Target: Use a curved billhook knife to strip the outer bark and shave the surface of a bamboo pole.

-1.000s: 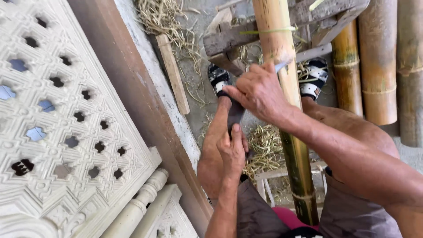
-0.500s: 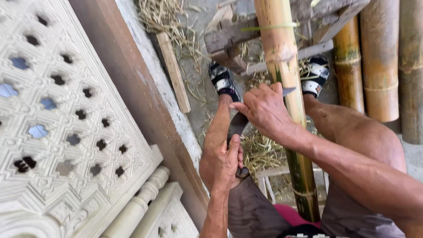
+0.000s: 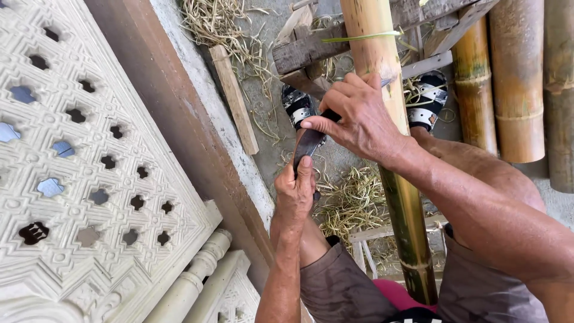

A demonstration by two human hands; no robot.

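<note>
- We are taking the bamboo pole [image 3: 382, 90] as the landmark; it is running from the wooden trestle [image 3: 311, 51] at the top down between our knees.
- We are holding a dark knife blade [image 3: 308, 146] just left of the pole, its far end reaching across the pole face.
- Our right hand [image 3: 356, 116] is lying over the pole with the fingers curled and pressed together around the knife handle; the thumb is pointing left along the blade.
- Our left hand [image 3: 296, 191] is sitting below and left of the pole, its thumb and fingers pinching the lower end of the blade.
- Compared with half a second ago, the left hand is now higher and closed on the blade instead of resting lower near the knee, and the right hand is sitting further up the pole.
- We are judging that both hands are now steadying the blade against the pole, so a two-handed shaving stroke appears set up.
- Pale bamboo shavings [image 3: 353, 203] are lying on the floor just left of the pole.
- Both sandalled feet [image 3: 299, 104] are resting beside the pole, one on each side.
- A carved white panel [image 3: 89, 167] is leaning well left of the pole.
</note>
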